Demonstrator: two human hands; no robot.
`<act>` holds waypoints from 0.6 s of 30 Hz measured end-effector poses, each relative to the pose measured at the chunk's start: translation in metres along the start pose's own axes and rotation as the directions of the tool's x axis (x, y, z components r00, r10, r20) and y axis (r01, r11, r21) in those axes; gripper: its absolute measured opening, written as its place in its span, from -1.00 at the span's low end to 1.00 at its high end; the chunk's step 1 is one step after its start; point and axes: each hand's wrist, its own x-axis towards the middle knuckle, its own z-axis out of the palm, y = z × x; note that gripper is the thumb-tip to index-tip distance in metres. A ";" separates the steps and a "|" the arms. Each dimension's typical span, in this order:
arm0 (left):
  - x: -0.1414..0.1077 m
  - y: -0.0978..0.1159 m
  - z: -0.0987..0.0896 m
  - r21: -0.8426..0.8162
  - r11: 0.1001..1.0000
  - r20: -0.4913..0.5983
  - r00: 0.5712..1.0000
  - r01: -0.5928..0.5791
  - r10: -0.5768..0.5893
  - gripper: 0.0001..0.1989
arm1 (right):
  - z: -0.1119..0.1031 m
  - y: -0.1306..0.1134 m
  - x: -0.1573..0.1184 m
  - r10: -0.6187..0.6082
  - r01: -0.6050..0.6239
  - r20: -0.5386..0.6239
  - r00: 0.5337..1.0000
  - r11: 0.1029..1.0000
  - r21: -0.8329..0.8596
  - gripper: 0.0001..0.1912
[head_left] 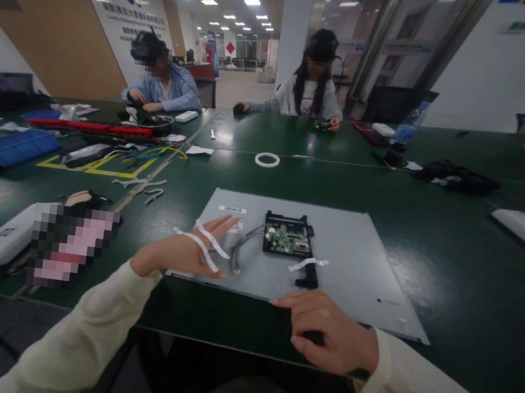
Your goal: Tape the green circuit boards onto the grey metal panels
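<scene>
A flat grey display panel [358, 235] lies on the green table in front of me. Fixed on it is a green circuit board [285, 241] in a black plastic frame [310, 219], with a grey cable [236, 251] running from its left side. A white tape strip [307, 265] crosses the frame's lower arm. My left hand [198, 246], open with fingers stretched, is over the panel's left part; two strips of white tape [209, 254] hang across it. My right hand [322, 327] is open at the near edge, its index fingertip by the rim and its thumb apart.
A roll of white tape [267, 160] lies beyond the panel. Left are a white device [8, 237], grey strips [141, 184], cables and a blue tray [12, 145]. A bottle [410, 126] stands far right. Two people [166, 84] sit across the table, others at the sides.
</scene>
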 end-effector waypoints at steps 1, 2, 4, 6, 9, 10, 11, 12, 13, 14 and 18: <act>-0.006 0.003 -0.006 0.004 1.000 0.004 1.000 0.012 -0.012 0.03 | 0.000 0.000 0.000 -0.001 0.001 -0.004 1.000 1.000 0.001 -0.72; -0.012 0.006 -0.012 0.015 1.000 0.032 0.999 0.021 -0.021 0.04 | 0.000 0.000 0.000 -0.003 0.003 -0.008 1.000 1.000 0.002 -0.72; -0.017 0.015 -0.025 0.065 0.997 0.074 0.996 0.048 -0.053 -0.04 | -0.001 -0.001 0.000 -0.004 0.004 -0.011 1.000 1.000 0.000 -0.72; -0.015 0.024 -0.035 0.101 0.994 0.120 0.991 0.049 -0.061 -0.05 | -0.001 -0.001 0.000 -0.003 0.003 -0.006 1.000 1.000 0.001 -0.72; 0.004 0.033 -0.035 0.106 0.994 0.092 0.995 0.024 -0.033 -0.03 | -0.001 -0.001 0.000 0.001 -0.001 0.007 1.000 1.000 0.016 -0.72; 0.014 0.035 -0.031 0.105 0.994 0.080 0.997 0.007 -0.016 -0.04 | -0.001 -0.001 0.001 0.003 -0.003 0.008 1.000 1.000 0.020 -0.71; 0.025 0.036 -0.025 0.106 0.994 0.058 0.998 -0.008 0.002 -0.02 | -0.002 -0.001 0.001 0.006 -0.006 0.010 1.000 1.000 0.025 -0.71; 0.036 0.036 -0.017 0.107 0.994 0.039 0.999 -0.023 0.019 -0.01 | -0.002 -0.001 0.001 0.010 -0.010 0.011 1.000 1.000 0.027 -0.71; 0.048 0.036 -0.009 0.101 0.995 0.017 1.000 -0.022 0.021 0.01 | -0.002 -0.001 0.001 0.013 -0.013 0.011 1.000 1.000 0.028 -0.71; 0.059 0.035 0.000 0.092 0.996 0.004 1.000 -0.015 0.015 0.02 | -0.001 -0.001 0.001 0.014 -0.014 0.012 1.000 1.000 0.027 -0.71; 0.093 0.027 0.027 0.028 1.000 -0.044 0.999 -0.010 0.011 0.07 | 0.000 -0.001 -0.001 0.024 -0.024 0.007 1.000 1.000 0.010 -0.69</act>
